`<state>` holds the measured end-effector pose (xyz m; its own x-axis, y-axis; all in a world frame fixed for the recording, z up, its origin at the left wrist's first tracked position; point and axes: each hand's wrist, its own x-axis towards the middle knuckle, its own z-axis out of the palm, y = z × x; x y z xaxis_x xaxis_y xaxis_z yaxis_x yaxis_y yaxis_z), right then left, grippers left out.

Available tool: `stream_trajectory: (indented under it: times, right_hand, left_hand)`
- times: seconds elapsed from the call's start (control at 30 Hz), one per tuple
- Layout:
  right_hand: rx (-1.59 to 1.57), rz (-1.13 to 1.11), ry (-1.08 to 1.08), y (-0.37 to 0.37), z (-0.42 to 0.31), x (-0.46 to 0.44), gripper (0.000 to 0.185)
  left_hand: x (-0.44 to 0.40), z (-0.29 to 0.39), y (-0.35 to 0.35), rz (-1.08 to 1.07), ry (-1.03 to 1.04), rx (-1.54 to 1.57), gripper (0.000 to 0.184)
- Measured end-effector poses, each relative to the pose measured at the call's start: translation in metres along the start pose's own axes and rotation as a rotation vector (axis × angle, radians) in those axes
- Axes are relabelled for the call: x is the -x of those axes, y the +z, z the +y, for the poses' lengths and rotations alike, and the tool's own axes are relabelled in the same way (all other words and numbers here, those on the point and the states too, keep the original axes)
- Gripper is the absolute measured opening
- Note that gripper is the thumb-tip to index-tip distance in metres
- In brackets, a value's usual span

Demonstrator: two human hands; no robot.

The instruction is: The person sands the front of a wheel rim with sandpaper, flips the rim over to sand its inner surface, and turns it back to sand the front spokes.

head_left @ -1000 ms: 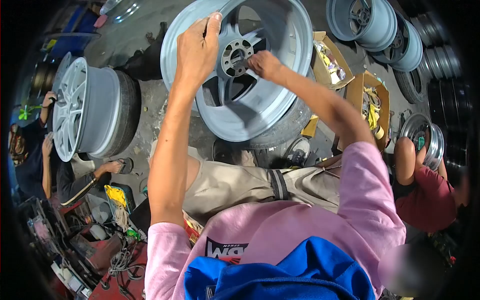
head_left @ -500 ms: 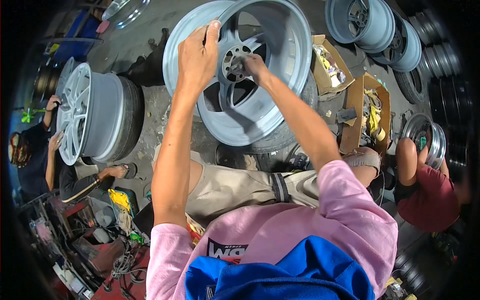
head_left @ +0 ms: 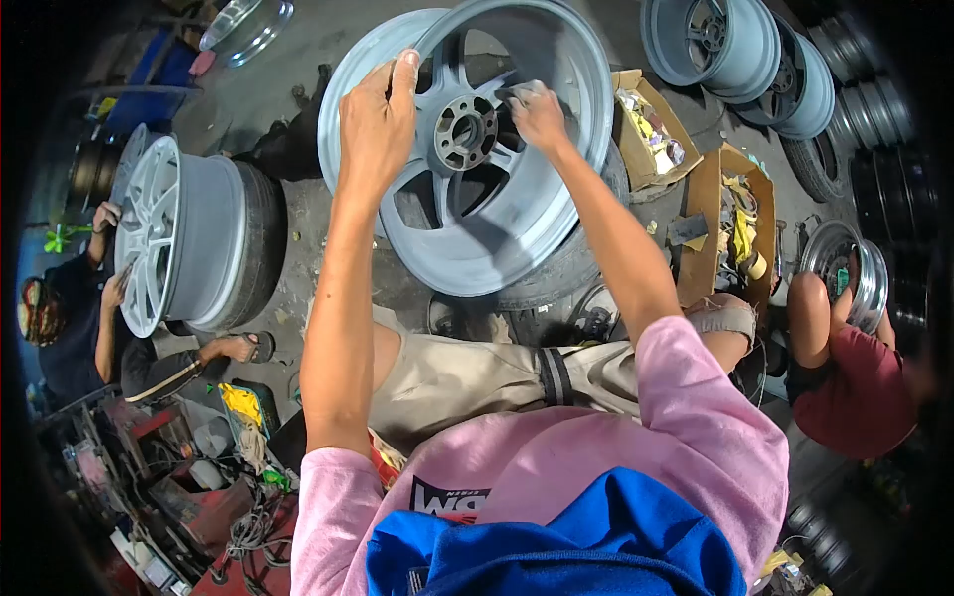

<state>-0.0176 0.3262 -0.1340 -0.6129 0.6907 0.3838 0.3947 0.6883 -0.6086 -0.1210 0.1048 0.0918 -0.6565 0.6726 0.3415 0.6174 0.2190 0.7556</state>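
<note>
A grey wheel rim (head_left: 487, 260) stands tilted before me, resting on a tyre (head_left: 556, 283), its inner side and spokes facing me. My left hand (head_left: 380, 124) is closed round the rim's left edge, thumb up. Inside the barrel, right of the hub (head_left: 465, 132), my right hand (head_left: 537, 111) is closed on a small grey pad or cloth, too small to name for sure, near the upper right spoke. The spokes show uneven grey patches.
Two cardboard boxes (head_left: 728, 159) of supplies stand right of the rim. Grey rims (head_left: 740, 70) stack behind them. At the left a person (head_left: 75, 318) handles a silver rim (head_left: 204, 233); another person (head_left: 857, 392) sits at the right with a chrome rim (head_left: 874, 288).
My right hand has moved from the hub up and right to a spoke. My left hand stays on the rim's edge, and both have shifted slightly in view.
</note>
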Motion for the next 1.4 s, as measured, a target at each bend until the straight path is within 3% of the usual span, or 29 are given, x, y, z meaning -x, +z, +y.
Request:
stream_trajectory:
  times: [0.1, 0.17, 0.23, 0.33, 0.37, 0.43, 0.5, 0.57, 0.63, 0.7, 0.77, 0.83, 0.9, 0.97, 1.0, 1.03, 1.1, 1.17, 1.2, 1.23, 1.3, 1.33, 1.4]
  right_hand:
    - [0.035, -0.138, 0.020, 0.018, -0.022, -0.020, 0.030]
    - [0.297, -0.152, -0.417, 0.022, -0.055, -0.026, 0.023]
    - [0.415, -0.309, -0.562, -0.012, -0.102, -0.007, 0.020]
    - [0.689, -0.513, -1.057, -0.007, -0.108, 0.030, 0.023]
    - [0.690, -0.508, -1.056, -0.005, -0.102, 0.032, 0.023]
    - [0.714, -0.510, -1.296, -0.010, -0.097, 0.034, 0.022]
    - [0.710, -0.511, -1.281, -0.018, -0.103, 0.025, 0.023]
    - [0.779, -0.494, -1.051, -0.027, -0.112, 0.005, 0.021]
    - [0.656, -0.346, -0.717, -0.018, -0.103, -0.014, 0.018]
    - [0.314, -0.172, -0.466, -0.006, -0.063, -0.028, 0.020]
    - [-0.147, -0.169, 0.056, 0.021, -0.023, -0.027, 0.022]
    - [-0.217, -0.173, -0.023, 0.047, 0.013, -0.005, 0.028]
    - [-1.021, -0.127, 0.673, 0.068, 0.028, 0.027, 0.031]
    - [-1.126, -0.045, 0.742, 0.092, 0.025, 0.064, 0.033]
    - [-1.326, -0.013, 0.821, 0.077, -0.008, 0.082, 0.029]
    - [-1.199, -0.038, 1.030, 0.079, -0.023, 0.096, 0.027]
    - [-1.254, -0.257, 1.091, 0.063, -0.056, 0.115, 0.027]
    - [-1.289, -0.446, 0.968, 0.054, -0.073, 0.131, 0.024]
    - [-1.266, -0.387, 0.841, 0.057, -0.077, 0.138, 0.021]
    - [-1.268, -0.390, 0.847, 0.060, -0.069, 0.143, 0.021]
    - [-0.657, -0.410, 0.347, 0.067, -0.036, 0.145, 0.016]
    - [-0.004, -0.602, 0.020, 0.074, -0.009, 0.143, 0.015]
    - [0.124, -0.625, -0.101, 0.083, 0.000, 0.156, 0.016]
  left_hand:
    - [0.002, 0.002, 0.002, 0.027, 0.099, -0.006, 0.045]
    - [0.001, 0.001, 0.000, 0.032, 0.089, -0.014, 0.044]
    - [0.001, -0.002, 0.002, 0.024, 0.082, -0.013, 0.044]
    - [-0.003, -0.004, -0.001, 0.010, 0.025, 0.000, 0.043]
    - [-0.003, -0.003, -0.001, 0.010, 0.030, -0.001, 0.043]
    - [-0.003, -0.004, -0.004, -0.002, 0.026, -0.007, 0.044]
    - [-0.001, -0.001, -0.006, -0.016, -0.005, -0.005, 0.045]
    - [-0.002, 0.000, -0.003, -0.042, -0.014, 0.004, 0.045]
    - [-0.003, -0.003, -0.001, 0.011, 0.026, 0.009, 0.046]
    - [-0.003, -0.005, -0.001, 0.022, 0.031, 0.035, 0.046]
    - [-0.002, -0.005, -0.002, 0.033, 0.032, 0.060, 0.046]
    - [-0.003, -0.002, -0.004, 0.011, 0.009, 0.027, 0.047]
    - [-0.004, -0.002, -0.004, 0.010, 0.021, 0.017, 0.047]
    - [-0.002, -0.003, -0.002, 0.001, 0.026, 0.007, 0.047]
    - [-0.002, -0.003, -0.001, 0.014, 0.044, 0.011, 0.048]
    - [-0.002, -0.004, -0.001, 0.027, 0.061, 0.015, 0.048]
    - [-0.003, -0.008, 0.000, 0.037, 0.063, 0.021, 0.049]
    - [-0.003, -0.010, 0.000, 0.010, 0.008, 0.002, 0.055]
    - [-0.003, -0.010, -0.001, 0.010, 0.004, 0.000, 0.055]
    - [-0.003, -0.009, -0.001, 0.002, 0.017, -0.013, 0.051]
    - [-0.001, -0.005, -0.002, -0.006, 0.038, -0.028, 0.049]
    - [0.001, -0.003, 0.000, 0.012, 0.039, 0.013, 0.049]
    - [0.002, -0.002, 0.002, 0.030, 0.039, 0.056, 0.048]
